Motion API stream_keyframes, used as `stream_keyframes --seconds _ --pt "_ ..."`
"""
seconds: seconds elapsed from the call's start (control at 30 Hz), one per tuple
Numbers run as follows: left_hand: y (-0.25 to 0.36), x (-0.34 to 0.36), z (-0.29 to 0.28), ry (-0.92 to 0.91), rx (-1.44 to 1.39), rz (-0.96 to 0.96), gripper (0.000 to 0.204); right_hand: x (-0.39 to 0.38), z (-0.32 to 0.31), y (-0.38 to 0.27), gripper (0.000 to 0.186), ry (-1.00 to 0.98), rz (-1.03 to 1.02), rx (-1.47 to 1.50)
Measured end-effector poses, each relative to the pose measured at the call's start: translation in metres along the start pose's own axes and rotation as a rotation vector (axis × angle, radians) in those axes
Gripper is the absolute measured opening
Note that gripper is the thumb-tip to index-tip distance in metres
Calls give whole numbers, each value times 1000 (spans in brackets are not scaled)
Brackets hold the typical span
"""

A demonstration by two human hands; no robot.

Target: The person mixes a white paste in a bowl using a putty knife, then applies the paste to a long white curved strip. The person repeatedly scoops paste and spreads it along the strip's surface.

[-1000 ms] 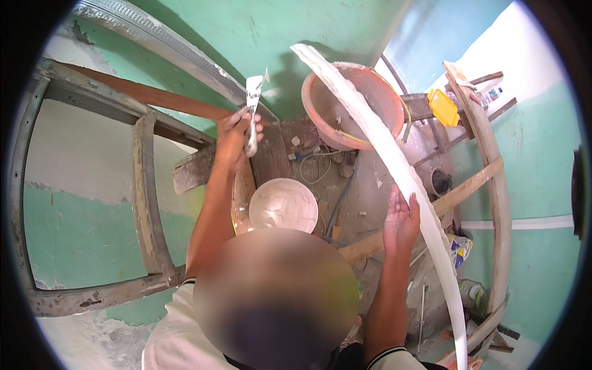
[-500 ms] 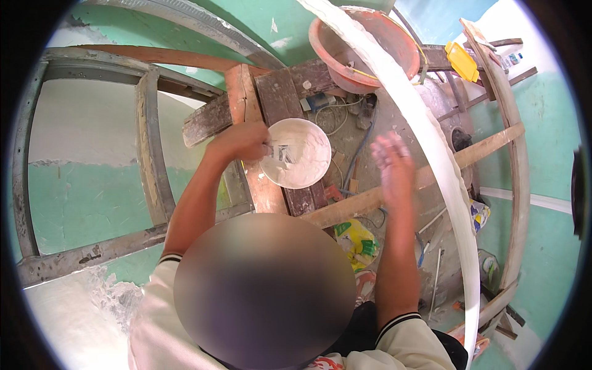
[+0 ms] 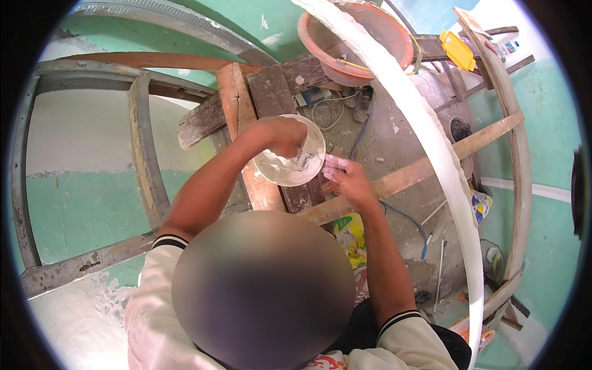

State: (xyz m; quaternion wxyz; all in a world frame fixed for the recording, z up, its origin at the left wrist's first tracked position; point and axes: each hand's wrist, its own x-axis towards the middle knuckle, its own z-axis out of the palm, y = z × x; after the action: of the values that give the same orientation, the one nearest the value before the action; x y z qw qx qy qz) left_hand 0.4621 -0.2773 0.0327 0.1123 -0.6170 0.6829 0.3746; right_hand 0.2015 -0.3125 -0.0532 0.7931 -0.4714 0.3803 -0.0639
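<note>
Metal-bladed putty knife [image 3: 303,160] inside round white plastic bucket [image 3: 317,139], on brown wooden planks [image 3: 274,98]; blade down at white paste [image 3: 280,163], long axis mostly hidden. Versus half-second ago: right hand [image 3: 347,177] now at bucket's right rim, fingers half-curled, grip unclear. Left hand [image 3: 287,137] over bucket, wrist bent, fingers closed round knife handle.

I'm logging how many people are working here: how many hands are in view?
2. The left hand is over the opening of the white bucket; the right hand is at that bucket's right rim. No others show.
</note>
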Motion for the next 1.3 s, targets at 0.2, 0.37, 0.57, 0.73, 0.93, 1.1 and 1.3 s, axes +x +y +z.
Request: stream_keyframes --seconds 0.2,0.37,0.57,0.73,0.93,1.1,1.3 --pt "-23 -15 -2 -22 -365 79 23 -2 -1 -2 44 -4 10 41" --pt "-48 -41 9 -38 -768 -9 24 -2 -10 11 50 -2 -47 205" --pt "-64 -61 36 100 -1293 102 26 -34 -46 -3 59 431 -432 517" --pt "-19 -46 38 346 -1586 238 28 -69 -109 -7 54 551 -705 537" --pt "25 12 34 482 -1827 453 35 -90 -105 -48 53 490 -771 733" --pt "60 55 27 590 -1879 419 37 -91 -100 -61 49 607 -733 724" --pt "72 91 16 713 -1746 396 45 -101 -96 -67 45 603 -729 711"
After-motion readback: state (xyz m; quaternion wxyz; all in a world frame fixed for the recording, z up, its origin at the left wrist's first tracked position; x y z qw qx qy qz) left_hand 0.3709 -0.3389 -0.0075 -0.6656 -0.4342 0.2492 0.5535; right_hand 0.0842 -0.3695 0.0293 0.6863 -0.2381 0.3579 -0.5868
